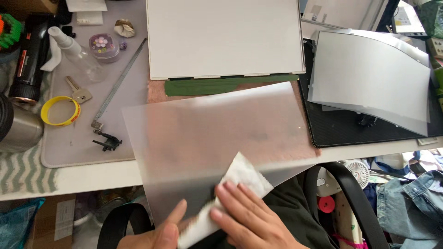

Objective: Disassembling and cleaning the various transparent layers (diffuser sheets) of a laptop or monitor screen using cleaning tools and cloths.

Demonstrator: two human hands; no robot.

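We have the table point(115, 173) before us, crowded from edge to edge. At its far edge, in the middle, lies a large white panel point(224, 37) with a dark green strip point(217, 85) along its near side. Toward the right edge a black mat point(332, 127) carries a stack of curved frosted sheets point(369, 78). On the left a grey mat point(69, 147) holds a long metal hinge bar point(117, 83), a clear spray bottle point(78, 53), a yellow wristband point(60, 110), a key point(78, 92) and a small floral tin point(104, 46); a steel cup point(20, 129) stands at the left edge.

The translucent sheet point(207, 138) we are working on overhangs the near edge of the table, tilted, its lower part out over our lap. Our left hand point(159, 233) grips its near corner, thumb on top, pinching the sheet. Our right hand point(251, 216) lies flat, fingers together, pressing a white wipe point(235, 184) onto the sheet's near part.

We judge the step in hand to be wiping this sheet clean, and so far only the near part seems covered. The next stroke calls for steady, even pressure toward the far corner, while the left hand keeps the flexible sheet taut so it neither buckles nor creases. We would also need support under the overhanging part, since pressing there could bend it.
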